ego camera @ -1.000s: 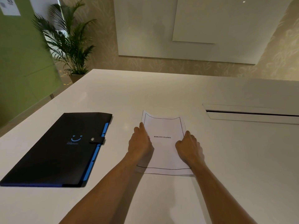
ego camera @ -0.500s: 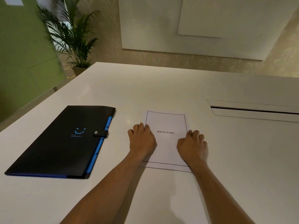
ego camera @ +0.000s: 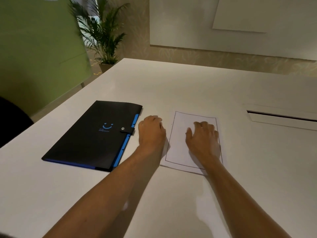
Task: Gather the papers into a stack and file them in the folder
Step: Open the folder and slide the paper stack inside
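Observation:
A stack of white papers (ego camera: 178, 148) with a thin black border lies flat on the white table (ego camera: 188, 86), in the middle. My right hand (ego camera: 203, 139) rests palm down on top of the stack, fingers spread, covering the printed title. My left hand (ego camera: 151, 133) lies on the table just left of the papers, between them and the folder, fingers loosely curled, holding nothing. The black folder (ego camera: 89, 136) with blue edges, a blue smile mark and a snap strap lies closed to the left.
A long cable slot (ego camera: 281, 117) is cut into the table at the right. A dark chair back (ego camera: 12, 121) shows at the left edge. Beyond the table stand a potted palm (ego camera: 103, 31) and a green partition (ego camera: 34, 48).
My left hand has slid off the papers' left edge toward the folder. My right hand has moved from the right edge onto the middle of the sheet. The camera has turned left.

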`<state>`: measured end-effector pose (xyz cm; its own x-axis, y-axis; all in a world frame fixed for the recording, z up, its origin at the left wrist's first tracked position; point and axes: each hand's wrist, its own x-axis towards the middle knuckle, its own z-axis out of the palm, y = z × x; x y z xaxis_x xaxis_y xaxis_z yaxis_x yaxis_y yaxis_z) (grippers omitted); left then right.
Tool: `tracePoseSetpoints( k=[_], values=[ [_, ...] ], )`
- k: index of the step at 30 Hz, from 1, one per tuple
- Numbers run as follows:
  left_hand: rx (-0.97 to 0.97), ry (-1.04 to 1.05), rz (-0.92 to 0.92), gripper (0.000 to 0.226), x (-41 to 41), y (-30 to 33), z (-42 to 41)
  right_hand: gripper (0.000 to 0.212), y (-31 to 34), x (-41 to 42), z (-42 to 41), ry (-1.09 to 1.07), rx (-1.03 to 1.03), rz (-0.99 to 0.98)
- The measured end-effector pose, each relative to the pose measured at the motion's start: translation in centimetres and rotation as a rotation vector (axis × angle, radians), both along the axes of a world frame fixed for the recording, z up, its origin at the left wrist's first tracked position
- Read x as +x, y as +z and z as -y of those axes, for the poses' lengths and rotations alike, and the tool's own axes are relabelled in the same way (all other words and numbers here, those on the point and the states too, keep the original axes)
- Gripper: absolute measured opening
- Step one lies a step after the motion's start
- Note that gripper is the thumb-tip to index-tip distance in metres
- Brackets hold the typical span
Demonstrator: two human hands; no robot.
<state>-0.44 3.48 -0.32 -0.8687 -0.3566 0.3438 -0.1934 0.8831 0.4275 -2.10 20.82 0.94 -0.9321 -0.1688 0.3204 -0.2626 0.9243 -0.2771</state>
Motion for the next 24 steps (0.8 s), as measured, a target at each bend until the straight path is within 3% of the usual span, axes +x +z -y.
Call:
tracePoseSetpoints(
  k=[4,11,13,18,24],
  values=[
    [-0.044,0.113,-0.100,0.037,2.3,0.4,3.8,0.036,-0.5,1.4,6.2,0.223,-0.065,0.007],
    [-0.074,0.233,0.023,0.028,5.7,-0.1,10.4,0.029,-2.2,2.9,15.3,0.577,-0.086,-0.029],
    [-0.039,0.235,0.075,0.023,6.5,-0.7,11.1,0.027,-3.0,2.7,16.8,0.596,-0.064,-0.034],
    [0.113,0.215,0.114,0.035,7.0,-1.8,11.1,0.034,-5.0,1.5,19.3,0.561,0.016,-0.023],
    [0.155,0.199,0.121,0.020,6.6,-2.1,11.4,0.034,-4.4,0.4,20.2,0.584,0.112,-0.085]
  ],
)
